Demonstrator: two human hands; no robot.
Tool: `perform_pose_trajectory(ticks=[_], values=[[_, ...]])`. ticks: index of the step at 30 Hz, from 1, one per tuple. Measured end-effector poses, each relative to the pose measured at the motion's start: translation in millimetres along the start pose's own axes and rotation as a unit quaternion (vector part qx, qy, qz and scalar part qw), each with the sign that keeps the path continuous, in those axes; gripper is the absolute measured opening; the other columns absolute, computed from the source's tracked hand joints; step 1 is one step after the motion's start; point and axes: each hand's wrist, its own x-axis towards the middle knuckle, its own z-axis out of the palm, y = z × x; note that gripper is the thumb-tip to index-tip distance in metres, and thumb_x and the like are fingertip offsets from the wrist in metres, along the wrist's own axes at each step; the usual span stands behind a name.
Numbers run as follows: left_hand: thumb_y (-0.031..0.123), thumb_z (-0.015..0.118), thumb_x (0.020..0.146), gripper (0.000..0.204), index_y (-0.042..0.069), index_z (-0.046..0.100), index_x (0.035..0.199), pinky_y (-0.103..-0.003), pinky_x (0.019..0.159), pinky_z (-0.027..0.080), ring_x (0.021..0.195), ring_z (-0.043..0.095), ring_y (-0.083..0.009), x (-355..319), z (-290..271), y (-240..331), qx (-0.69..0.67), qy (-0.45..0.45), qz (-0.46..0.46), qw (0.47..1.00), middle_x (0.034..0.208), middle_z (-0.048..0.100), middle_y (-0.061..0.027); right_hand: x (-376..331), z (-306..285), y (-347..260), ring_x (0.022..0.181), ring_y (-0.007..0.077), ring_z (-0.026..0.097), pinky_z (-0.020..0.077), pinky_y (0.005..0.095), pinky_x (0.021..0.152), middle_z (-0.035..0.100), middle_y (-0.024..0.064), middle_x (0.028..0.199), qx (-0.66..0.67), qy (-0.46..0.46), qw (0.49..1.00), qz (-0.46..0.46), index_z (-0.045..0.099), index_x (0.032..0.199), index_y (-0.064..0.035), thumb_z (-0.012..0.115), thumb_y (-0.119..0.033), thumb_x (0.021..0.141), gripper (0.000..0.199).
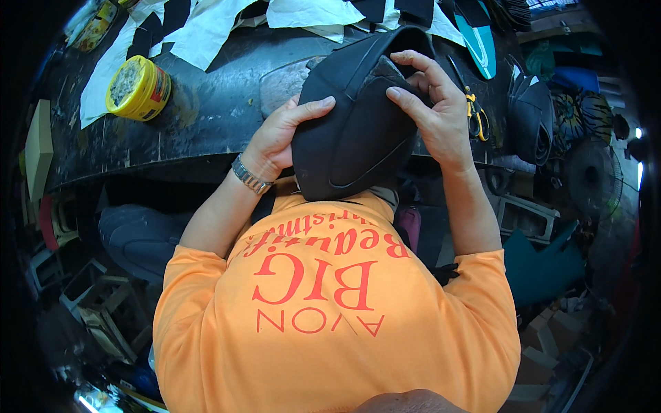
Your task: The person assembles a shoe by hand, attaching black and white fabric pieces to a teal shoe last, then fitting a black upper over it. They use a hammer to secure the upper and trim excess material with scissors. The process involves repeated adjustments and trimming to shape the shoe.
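Observation:
A black stitched cover (358,124), curved like a shell with raised seams, is held up in front of me at the table's near edge. My left hand (286,131), with a metal watch on its wrist, grips the cover's left side, thumb on top and the other fingers mostly hidden behind. At the upper right edge my right hand (437,103) is closed on the cover, its thumb pressed to the surface and its forefinger bent over the rim. Between them a small greyish, rough patch (382,72) shows on the cover. I cannot tell what lies underneath.
A yellow tub (140,89) stands on the dark worktable (213,103) at left. Yellow-handled scissors (476,117) lie right of my right hand. White sheets (213,31) and black scraps cover the back. A black roll (530,124) and a fan (591,168) are at right.

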Motion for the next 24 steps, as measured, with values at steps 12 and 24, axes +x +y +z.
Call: perform_pose_trajectory(ticks=[12, 24], values=[[0.028, 0.054, 0.102, 0.038, 0.001, 0.055, 0.129, -0.036, 0.088, 0.059, 0.102, 0.069, -0.0224, -0.3, 25.8, -3.0, -0.017, -0.065, 0.008, 0.998, 0.119, 0.066, -0.0159, 7.4, -24.7, -30.7, 0.08, 0.012, 0.064, 0.0521, 0.0271, 0.076, 0.071, 0.0031, 0.085, 0.045, -0.179, 0.96, 0.209, 0.075, 0.092, -0.0006, 0.083, -0.012, 0.076, 0.021], [0.027, 0.057, 0.101, 0.037, 0.001, 0.057, 0.127, -0.037, 0.088, 0.059, 0.099, 0.07, -0.0232, 0.6, 19.4, -14.6, -0.092, 0.002, -0.03, 0.995, 0.116, 0.068, -0.0153, -11.2, -15.2, -4.0, 0.078, 0.0113, 0.057, 0.0448, 0.0263, 0.074, 0.065, 0.0007, 0.079, 0.014, -0.123, 0.992, -0.034, 0.075, 0.096, -0.0037, 0.081, -0.003, 0.076, 0.021]])
